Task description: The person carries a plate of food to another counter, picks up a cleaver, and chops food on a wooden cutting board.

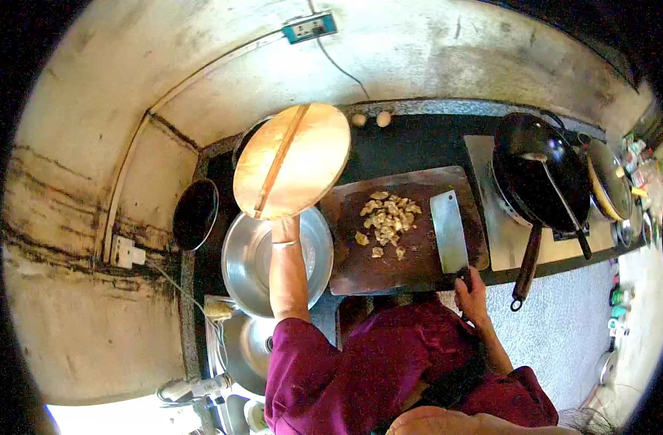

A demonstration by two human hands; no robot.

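Note:
A round wooden lid (324, 156) with a strip across it is raised and tilted over the back rim of a large metal basin (237, 272). My left hand is hidden behind this lid and supports it; only the wrist, with a bangle, and the forearm show. My right hand (473, 293) is closed around the handle of a cleaver (449, 232), whose broad blade lies over the right side of a dark chopping board (353, 272). Left of the blade, chopped pale-brown pieces (389, 217) form a loose pile on the board.
A black wok (520, 185) with a long handle and a ladle (560, 188) stands on the stove at right. Two eggs (371, 119) sit by the back wall. A sink (241, 348) is at lower left, and a dark round pan (196, 215) stands left of the basin.

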